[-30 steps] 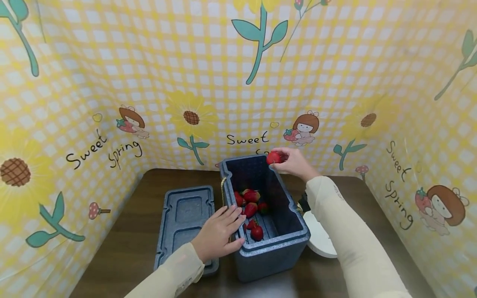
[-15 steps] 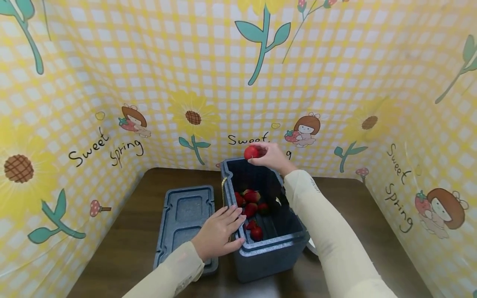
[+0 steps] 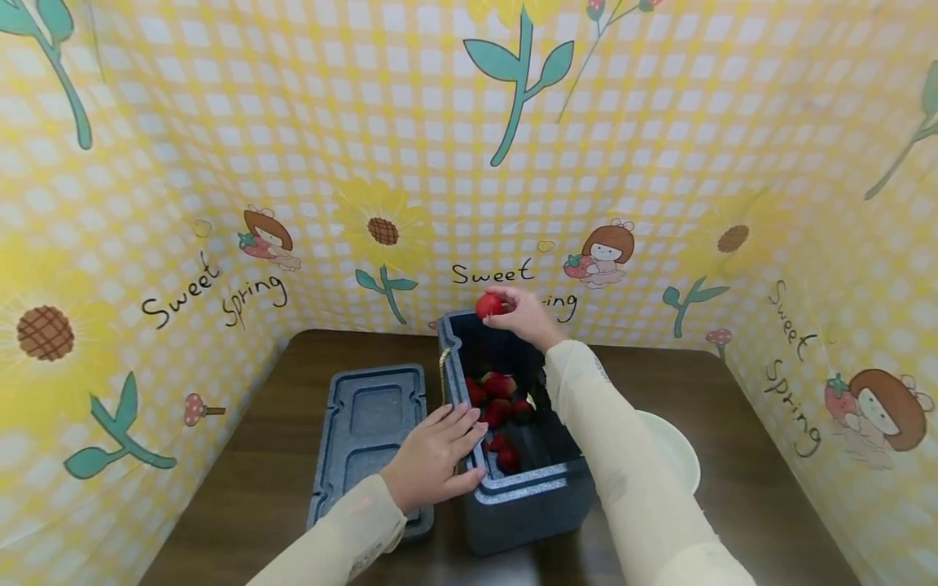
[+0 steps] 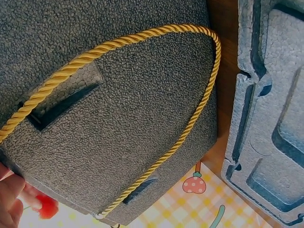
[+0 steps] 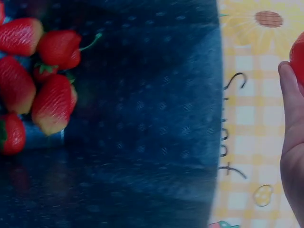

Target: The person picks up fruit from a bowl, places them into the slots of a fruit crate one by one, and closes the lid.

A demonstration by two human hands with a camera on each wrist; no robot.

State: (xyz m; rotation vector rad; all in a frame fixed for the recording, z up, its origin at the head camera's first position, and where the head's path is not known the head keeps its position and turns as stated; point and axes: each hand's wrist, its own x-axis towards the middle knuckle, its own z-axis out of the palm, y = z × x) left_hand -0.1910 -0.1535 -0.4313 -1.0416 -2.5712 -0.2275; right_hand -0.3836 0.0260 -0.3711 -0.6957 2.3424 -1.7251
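Note:
My right hand (image 3: 529, 317) pinches a red strawberry (image 3: 488, 306) between thumb and fingers, over the far end of a dark blue foam box (image 3: 523, 484). In the right wrist view, only an edge of that strawberry (image 5: 299, 59) shows beside the fingers. Several strawberries (image 3: 498, 411) lie on the box floor, toward its left side; the right wrist view shows their red skins with pale or green ends (image 5: 54, 102). My left hand (image 3: 434, 454) rests on the box's left rim, fingers spread over the edge. The right forearm covers part of the right rim.
The box's lid (image 3: 377, 431) lies flat on the brown table (image 3: 252, 456) at left. A gold rope handle (image 4: 190, 128) hangs along the box's left side. A white plate (image 3: 677, 448) sits right of the box, partly behind the sleeve. Checked yellow cloth (image 3: 410, 122) walls the table's back and sides.
My right hand has carried the strawberry leftward from the right rim to above the box's far end, settling slightly lower lately. The left hand stays on the rim.

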